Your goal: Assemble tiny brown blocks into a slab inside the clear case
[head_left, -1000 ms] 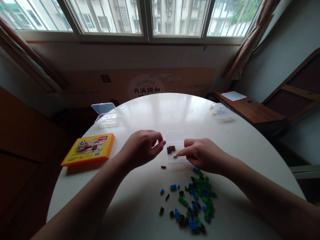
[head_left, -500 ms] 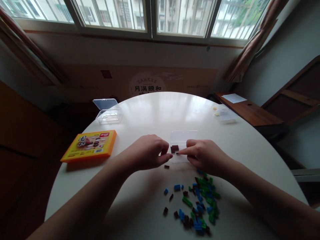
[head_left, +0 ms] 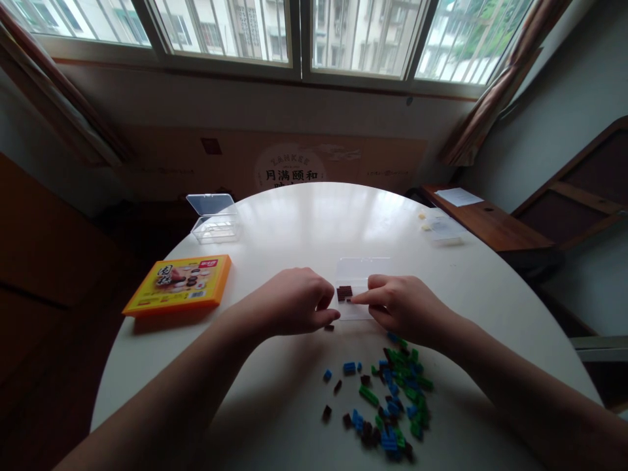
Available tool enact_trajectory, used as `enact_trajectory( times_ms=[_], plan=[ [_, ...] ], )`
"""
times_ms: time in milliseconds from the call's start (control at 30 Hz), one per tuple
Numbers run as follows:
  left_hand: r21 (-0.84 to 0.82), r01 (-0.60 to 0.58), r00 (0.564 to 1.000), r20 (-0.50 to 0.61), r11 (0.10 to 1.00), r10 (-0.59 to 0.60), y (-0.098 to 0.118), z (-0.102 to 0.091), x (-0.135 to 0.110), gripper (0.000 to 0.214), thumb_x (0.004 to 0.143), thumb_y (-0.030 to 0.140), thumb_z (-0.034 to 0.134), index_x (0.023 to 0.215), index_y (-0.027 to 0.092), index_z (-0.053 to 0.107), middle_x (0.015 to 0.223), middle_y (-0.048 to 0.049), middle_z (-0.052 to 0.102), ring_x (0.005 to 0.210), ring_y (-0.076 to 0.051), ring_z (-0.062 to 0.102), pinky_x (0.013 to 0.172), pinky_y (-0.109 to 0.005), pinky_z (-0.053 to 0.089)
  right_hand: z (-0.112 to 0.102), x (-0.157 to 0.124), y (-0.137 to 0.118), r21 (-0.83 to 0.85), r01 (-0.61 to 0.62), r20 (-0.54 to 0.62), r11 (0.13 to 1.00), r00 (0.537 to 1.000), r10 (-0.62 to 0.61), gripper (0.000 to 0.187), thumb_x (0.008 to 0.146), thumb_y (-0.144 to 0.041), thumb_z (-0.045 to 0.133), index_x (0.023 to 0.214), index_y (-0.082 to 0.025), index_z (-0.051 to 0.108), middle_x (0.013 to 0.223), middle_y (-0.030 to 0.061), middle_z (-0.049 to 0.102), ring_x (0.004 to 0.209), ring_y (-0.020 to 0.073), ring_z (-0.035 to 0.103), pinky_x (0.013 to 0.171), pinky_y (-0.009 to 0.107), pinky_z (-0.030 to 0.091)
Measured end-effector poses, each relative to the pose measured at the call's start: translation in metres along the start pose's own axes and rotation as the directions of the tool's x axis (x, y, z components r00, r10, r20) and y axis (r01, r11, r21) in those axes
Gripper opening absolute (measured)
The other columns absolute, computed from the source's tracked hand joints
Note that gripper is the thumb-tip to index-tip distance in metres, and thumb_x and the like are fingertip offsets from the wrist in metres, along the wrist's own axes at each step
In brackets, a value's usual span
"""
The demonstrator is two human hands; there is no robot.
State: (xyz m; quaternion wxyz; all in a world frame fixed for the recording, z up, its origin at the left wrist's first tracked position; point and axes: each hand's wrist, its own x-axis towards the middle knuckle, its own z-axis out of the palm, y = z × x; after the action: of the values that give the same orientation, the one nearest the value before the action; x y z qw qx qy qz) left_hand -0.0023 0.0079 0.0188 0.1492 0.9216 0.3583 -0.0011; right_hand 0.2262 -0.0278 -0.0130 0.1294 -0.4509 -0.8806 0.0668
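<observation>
My left hand (head_left: 293,301) lies curled on the white round table (head_left: 304,222), its thumb and fingertips closing round a small brown brick (head_left: 330,326) just left of a clear shallow tray (head_left: 360,275). My right hand (head_left: 402,307) has its forefinger stretched out, the tip touching a small brown brick inside the tray beside a row of brown bricks (head_left: 344,292); its other fingers are curled. A loose heap of blue, green and brown bricks (head_left: 390,399) lies on the table below my right hand.
An orange flat box (head_left: 181,282) lies at the table's left. A clear plastic box with raised lid (head_left: 214,219) stands at the back left, another clear box (head_left: 441,229) at the back right. A wooden side table with paper (head_left: 483,212) is on the right.
My left hand has come down to the table and closed its fingers over the lone brown brick. My right forefinger has pushed its brick up toward the brown row.
</observation>
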Motion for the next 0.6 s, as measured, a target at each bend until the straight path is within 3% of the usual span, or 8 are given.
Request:
enact_trajectory(
  times_ms=[600],
  plan=[
    [0.037,0.009,1.000,0.028,0.999,-0.010,0.0037,0.0041,-0.0004,0.027,0.082,0.044,0.060,0.068,0.022,0.067,0.068,-0.0023,0.066,0.061,-0.016,0.055,0.055,-0.028,0.036,0.0026,0.0007,-0.0004,0.023,-0.032,0.005,0.999,0.999,0.032,0.039,0.084,-0.015,0.055,0.113,-0.036,0.072,0.086,-0.0005,0.068,0.067,0.0125,0.058,0.060,0.026,0.040]
  ],
)
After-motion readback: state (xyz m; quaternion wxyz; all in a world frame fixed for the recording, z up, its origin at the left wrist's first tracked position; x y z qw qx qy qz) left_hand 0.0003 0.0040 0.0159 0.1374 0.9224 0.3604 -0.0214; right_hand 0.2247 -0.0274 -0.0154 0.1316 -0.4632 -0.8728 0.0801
